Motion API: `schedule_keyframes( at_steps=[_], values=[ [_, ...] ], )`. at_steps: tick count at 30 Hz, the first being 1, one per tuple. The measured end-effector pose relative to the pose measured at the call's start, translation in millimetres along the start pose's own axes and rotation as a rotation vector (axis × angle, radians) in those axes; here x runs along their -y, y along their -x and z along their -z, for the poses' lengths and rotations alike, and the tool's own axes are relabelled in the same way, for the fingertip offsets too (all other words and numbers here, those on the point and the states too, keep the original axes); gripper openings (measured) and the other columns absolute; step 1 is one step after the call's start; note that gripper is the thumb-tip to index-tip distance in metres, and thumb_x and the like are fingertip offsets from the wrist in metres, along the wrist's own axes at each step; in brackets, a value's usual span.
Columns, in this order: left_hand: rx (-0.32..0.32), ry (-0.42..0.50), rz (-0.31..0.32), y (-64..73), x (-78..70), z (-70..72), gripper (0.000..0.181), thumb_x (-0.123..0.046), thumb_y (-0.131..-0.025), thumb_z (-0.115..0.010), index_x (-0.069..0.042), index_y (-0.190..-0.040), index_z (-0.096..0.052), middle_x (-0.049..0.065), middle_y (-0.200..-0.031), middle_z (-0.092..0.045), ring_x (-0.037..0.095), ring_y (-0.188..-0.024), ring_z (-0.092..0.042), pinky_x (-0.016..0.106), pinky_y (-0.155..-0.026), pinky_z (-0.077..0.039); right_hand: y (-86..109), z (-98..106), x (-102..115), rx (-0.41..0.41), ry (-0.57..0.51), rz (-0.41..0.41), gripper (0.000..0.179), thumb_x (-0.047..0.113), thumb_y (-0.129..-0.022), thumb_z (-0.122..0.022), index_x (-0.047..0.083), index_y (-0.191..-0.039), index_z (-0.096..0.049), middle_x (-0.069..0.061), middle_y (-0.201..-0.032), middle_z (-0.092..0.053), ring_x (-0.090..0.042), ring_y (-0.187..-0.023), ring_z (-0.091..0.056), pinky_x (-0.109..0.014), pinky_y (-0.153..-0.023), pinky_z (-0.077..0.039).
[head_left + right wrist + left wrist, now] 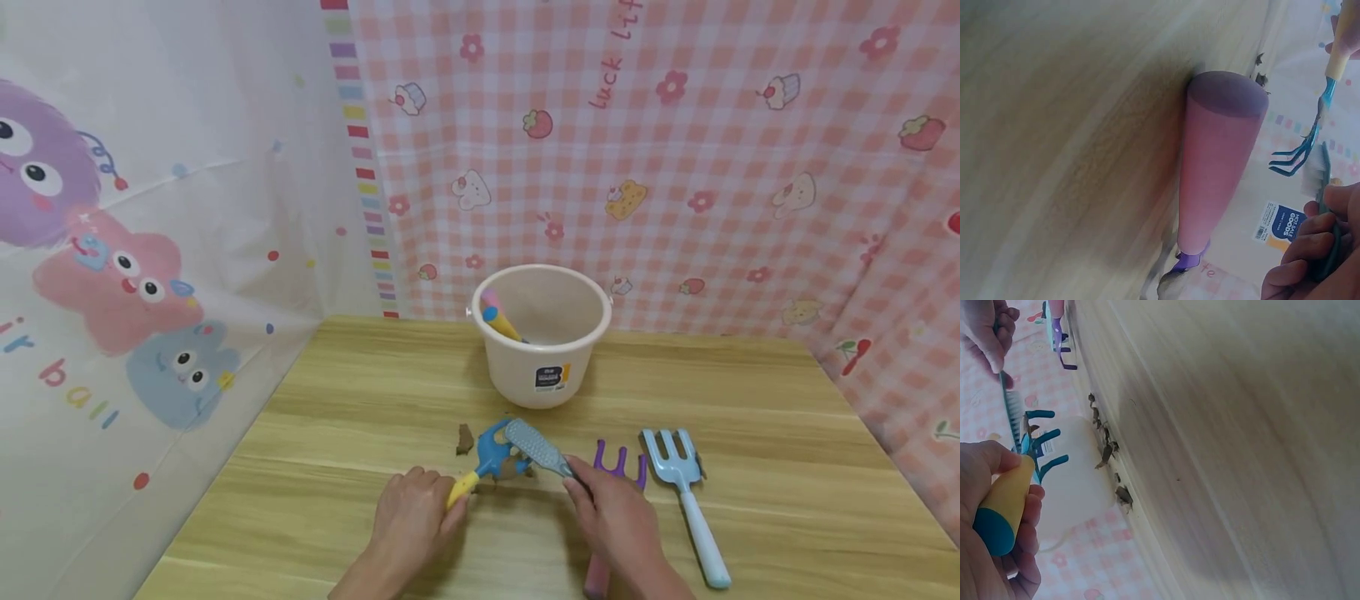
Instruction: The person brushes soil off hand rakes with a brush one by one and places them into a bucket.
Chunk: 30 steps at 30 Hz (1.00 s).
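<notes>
Wood-grained boards make up the tabletop [360,383] that I watch over the remote feed. Nearest, the left hand [414,510] wraps its fingers round the yellow handle of a small rake [489,457], raised off the boards at mid-table. Opposite, the right hand [618,512] clasps the brush [540,447], bristles turned toward the tines; whether they make contact I cannot tell. I judge the rake light, its tines stiff, its smooth handle apt to slip when wet; the thick handle offers the best hold, well back from the head. I expect the brush to be light too, rigid in the back and yielding in the bristles, best held by its stem. In appearance, the rake has three curved blue tines, a blue neck smudged brown and a blue end cap; the brush is grey-blue with pale bristles. Partly beneath the right hand lies a pink-handled rake [1217,175] with purple tines and, to its right, a pale blue fork [699,529]. Just beyond the left hand are brown scraps [465,438], apparently crumbly. Behind them stands the cream bucket [510,375], a yellow tool [502,325] leaning inside; farthest off hangs a pink checked cloth [675,242].
</notes>
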<state>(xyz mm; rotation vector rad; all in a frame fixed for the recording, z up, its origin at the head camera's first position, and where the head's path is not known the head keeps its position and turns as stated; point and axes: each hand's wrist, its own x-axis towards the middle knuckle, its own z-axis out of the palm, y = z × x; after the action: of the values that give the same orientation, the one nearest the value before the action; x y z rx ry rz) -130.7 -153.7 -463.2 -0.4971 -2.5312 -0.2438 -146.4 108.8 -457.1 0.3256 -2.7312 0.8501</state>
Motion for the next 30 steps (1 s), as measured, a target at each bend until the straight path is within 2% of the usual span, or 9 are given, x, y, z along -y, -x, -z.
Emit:
schedule_keyframes(
  at_steps=[5,8,10,14,18,24,30],
  values=[
    [0.015,-0.003,0.035,-1.2,0.2,0.0,0.031,-0.031,-0.082,-0.075,-0.015,-0.063,-0.056,-0.008,-0.056,-0.043,0.009,-0.053,-0.035,0.022,-0.050,-0.025,6.3,1.8,9.7,0.047,0.001,0.067,0.032,0.025,-0.093,-0.069,0.020,-0.124,-0.070,0.009,-0.082,-0.066,-0.010,-0.065,-0.058,-0.034,-0.054,-0.046],
    [0.039,-0.008,0.062,-2.9,-0.3,1.7,0.030,-0.031,-0.082,-0.075,-0.015,-0.064,-0.058,-0.008,-0.056,-0.043,0.009,-0.053,-0.035,0.022,-0.051,-0.026,9.5,0.9,15.2,0.086,0.007,0.072,0.032,0.027,-0.094,-0.068,0.021,-0.125,-0.069,0.014,-0.078,-0.061,-0.004,-0.060,-0.050,-0.029,-0.051,-0.040],
    [0.046,-0.008,0.068,-3.0,0.1,1.8,0.029,-0.031,-0.082,-0.075,-0.015,-0.065,-0.058,-0.008,-0.056,-0.043,0.009,-0.053,-0.034,0.022,-0.051,-0.026,10.8,-0.6,15.0,0.085,0.014,0.047,0.031,0.028,-0.094,-0.068,0.022,-0.125,-0.070,0.013,-0.081,-0.064,-0.005,-0.062,-0.053,-0.030,-0.052,-0.041],
    [0.048,-0.017,0.066,-2.4,0.6,1.8,0.029,-0.031,-0.082,-0.076,-0.015,-0.065,-0.059,-0.008,-0.056,-0.045,0.009,-0.053,-0.036,0.022,-0.050,-0.026,12.4,-2.0,12.0,0.061,0.013,0.003,0.031,0.027,-0.094,-0.068,0.021,-0.124,-0.070,0.004,-0.097,-0.072,-0.016,-0.076,-0.065,-0.038,-0.059,-0.048],
    [0.047,-0.029,0.062,-2.0,0.5,2.0,0.028,-0.031,-0.082,-0.075,-0.014,-0.066,-0.060,-0.007,-0.057,-0.047,0.010,-0.054,-0.038,0.023,-0.051,-0.026,13.5,-1.5,10.9,0.051,0.000,-0.012,0.032,0.025,-0.093,-0.069,0.019,-0.125,-0.070,-0.002,-0.106,-0.073,-0.024,-0.085,-0.069,-0.043,-0.064,-0.051],
    [0.061,-0.025,0.073,-1.6,0.5,2.8,0.027,-0.031,-0.083,-0.075,-0.014,-0.067,-0.061,-0.007,-0.058,-0.047,0.009,-0.054,-0.038,0.023,-0.051,-0.026,11.9,-0.5,9.4,0.060,-0.001,-0.033,0.032,0.025,-0.093,-0.069,0.019,-0.125,-0.069,-0.002,-0.103,-0.073,-0.020,-0.078,-0.066,-0.038,-0.058,-0.048],
    [0.053,-0.022,0.065,-0.5,1.0,3.0,0.028,-0.031,-0.083,-0.075,-0.014,-0.066,-0.060,-0.006,-0.058,-0.048,0.009,-0.055,-0.038,0.022,-0.051,-0.026,11.1,-1.6,5.7,0.039,0.005,-0.025,0.032,0.024,-0.092,-0.071,0.019,-0.123,-0.070,-0.003,-0.101,-0.073,-0.022,-0.079,-0.066,-0.038,-0.057,-0.048]
  ],
)
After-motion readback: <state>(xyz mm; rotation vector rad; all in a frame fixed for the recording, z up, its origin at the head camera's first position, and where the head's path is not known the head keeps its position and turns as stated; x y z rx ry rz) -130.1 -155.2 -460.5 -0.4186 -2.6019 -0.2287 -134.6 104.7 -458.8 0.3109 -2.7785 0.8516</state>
